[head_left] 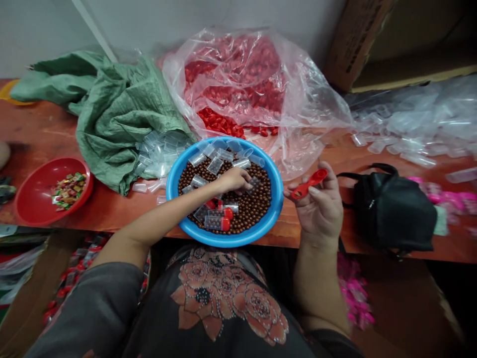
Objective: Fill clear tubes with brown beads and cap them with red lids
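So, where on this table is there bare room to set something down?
The orange-red tabletop is bare behind the round red plastic bowl, beside the crumpled green cloth; a smaller patch lies between that bowl and the round blue plastic basin. Behind the basin it's crowded: clear plastic tubes, a clear plastic bag of red pieces.

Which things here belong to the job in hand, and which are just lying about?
Seem part of the job:
red plastic piece, in the right hand
blue basin, under the left hand
brown balls
clear tubes

Probably just lying about:
black bag
green cloth
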`<action>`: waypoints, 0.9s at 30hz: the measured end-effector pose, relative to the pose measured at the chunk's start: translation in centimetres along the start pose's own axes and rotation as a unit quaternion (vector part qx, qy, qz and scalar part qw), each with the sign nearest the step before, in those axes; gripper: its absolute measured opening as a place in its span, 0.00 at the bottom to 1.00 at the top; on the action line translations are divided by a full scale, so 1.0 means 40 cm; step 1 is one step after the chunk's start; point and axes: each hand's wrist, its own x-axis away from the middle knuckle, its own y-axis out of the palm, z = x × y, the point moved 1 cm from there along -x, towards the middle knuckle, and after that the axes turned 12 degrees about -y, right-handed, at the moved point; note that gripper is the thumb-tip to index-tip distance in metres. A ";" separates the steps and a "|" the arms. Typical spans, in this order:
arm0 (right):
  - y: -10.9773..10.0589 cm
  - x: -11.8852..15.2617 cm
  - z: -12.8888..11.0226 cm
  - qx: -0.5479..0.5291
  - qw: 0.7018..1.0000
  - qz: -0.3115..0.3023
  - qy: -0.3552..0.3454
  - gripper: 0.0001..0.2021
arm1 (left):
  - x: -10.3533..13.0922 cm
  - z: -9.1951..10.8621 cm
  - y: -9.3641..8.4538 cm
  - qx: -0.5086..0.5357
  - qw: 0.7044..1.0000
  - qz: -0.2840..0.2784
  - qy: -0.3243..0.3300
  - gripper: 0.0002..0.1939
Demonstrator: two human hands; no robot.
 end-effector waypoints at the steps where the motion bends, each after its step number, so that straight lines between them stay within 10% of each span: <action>1: -0.005 0.009 0.001 -0.007 1.000 0.005 0.007 0.22 | -0.004 -0.002 0.003 0.036 0.999 -0.011 0.007 0.06; 8: -0.025 0.032 0.045 -0.011 0.999 0.015 0.030 0.19 | 0.001 -0.018 0.001 0.163 0.984 -0.061 0.037 0.12; 14: -0.003 0.031 0.053 -0.007 0.999 0.005 0.033 0.20 | 0.117 -0.031 -0.044 0.187 0.973 -0.109 0.078 0.11; 27: 0.224 0.051 0.064 0.015 0.999 -0.020 -0.028 0.10 | 0.261 -0.153 -0.036 0.151 0.961 0.024 0.229 0.17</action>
